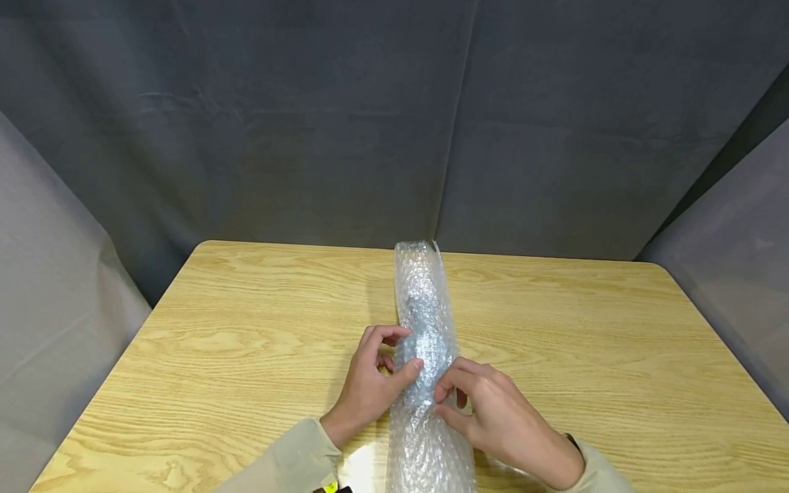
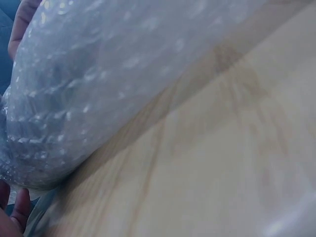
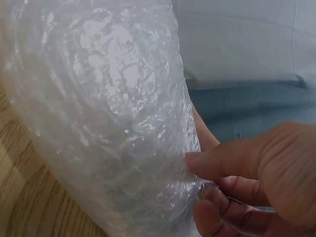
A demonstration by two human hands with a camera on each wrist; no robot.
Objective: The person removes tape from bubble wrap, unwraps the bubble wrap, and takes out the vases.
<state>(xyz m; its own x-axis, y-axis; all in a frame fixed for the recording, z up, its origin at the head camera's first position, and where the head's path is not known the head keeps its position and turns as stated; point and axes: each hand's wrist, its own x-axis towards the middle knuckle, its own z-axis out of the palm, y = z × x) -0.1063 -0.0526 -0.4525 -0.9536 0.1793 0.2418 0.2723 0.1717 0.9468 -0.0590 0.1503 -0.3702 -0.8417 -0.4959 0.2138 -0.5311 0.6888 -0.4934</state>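
A long roll of clear bubble wrap (image 1: 422, 274) runs from the table's far edge toward the near side in the head view. Something blue-grey (image 1: 428, 349) shows blurrily through its middle; its kind is hidden by the layers. My left hand (image 1: 370, 387) holds the bundle at its left side, thumb on top and index fingertip at the edge. On the other side, my right hand (image 1: 493, 414) pinches the wrap's edge between thumb and fingers. The right wrist view shows the thumb (image 3: 222, 160) against the crinkled film (image 3: 113, 98). Bubble wrap (image 2: 89, 89) fills much of the left wrist view.
The bundle lies on a wood-grain table (image 1: 246, 294) with rounded far corners. A dark grey curtain (image 1: 320, 123) hangs behind it, and lighter grey cloth (image 1: 49, 274) hangs at the sides.
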